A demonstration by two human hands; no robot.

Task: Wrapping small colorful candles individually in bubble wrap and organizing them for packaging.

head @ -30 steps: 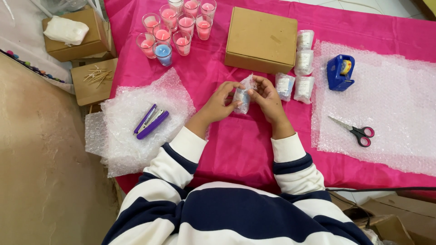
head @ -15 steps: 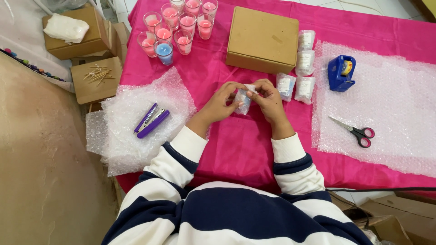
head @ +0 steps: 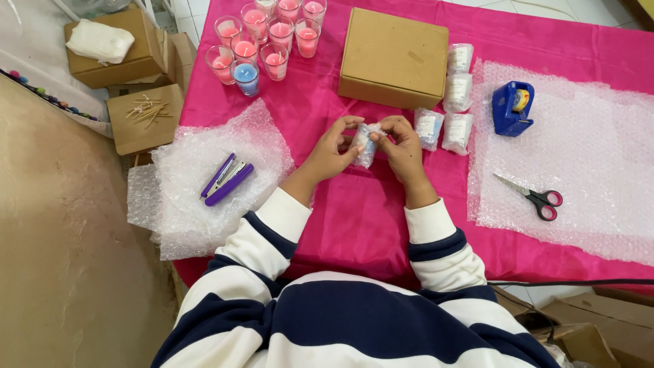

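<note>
Nearest the striped sleeves, the left hand point(head: 329, 151) and right hand point(head: 402, 146) are closing their fingers round a small bubble-wrapped bundle point(head: 364, 143), pinching it just in front of the brown box point(head: 393, 58). Keeping the wrap pulled snug while both thumbs are pressing the loose flap flat would likely serve best. Right of the box, four wrapped bundles point(head: 455, 92) are lying in a cluster. Left of the box, glass cups point(head: 262, 41) are holding pink wax, one holding blue.
</note>
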